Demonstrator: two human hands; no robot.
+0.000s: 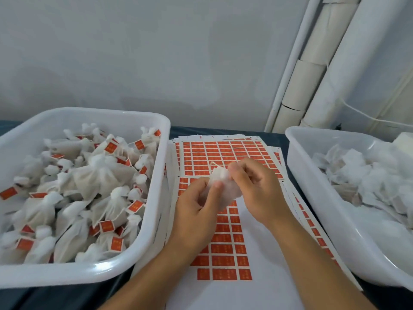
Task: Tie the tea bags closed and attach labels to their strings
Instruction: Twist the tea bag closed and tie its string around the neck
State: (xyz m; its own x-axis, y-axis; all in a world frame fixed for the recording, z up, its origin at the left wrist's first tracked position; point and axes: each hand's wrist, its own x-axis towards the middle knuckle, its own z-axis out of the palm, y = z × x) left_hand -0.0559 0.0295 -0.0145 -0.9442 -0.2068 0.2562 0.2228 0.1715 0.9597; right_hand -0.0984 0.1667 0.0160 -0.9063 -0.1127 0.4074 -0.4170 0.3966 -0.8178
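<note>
A person's two hands work a single white tea bag above the middle of the table, seen from a head-worn camera. The left hand holds the bag's lower end, thumb pressed on the fabric and fingers curled beneath it; the right hand pinches the bag's gathered top between thumb and fingers. A thin pale string loops up from the top of the bag, just left of the right fingertips. Whether a knot is tied cannot be told. Both forearms reach in from the near edge. Directly below the hands lie sheets of orange labels, printed in rows on white backing, stacked loosely and fanned toward the right; the top sheet's near-right part shows bare backing where labels have been taken. To the left, touching the sheets' edge, a white plastic tub is heaped with tied bags, many carrying an orange label on the string. To the right, a second white tub holds a looser pile of flat white bags, blurred in this view. Behind the table rise a pale wall and, at far right, white pipes leaning upward.
</note>
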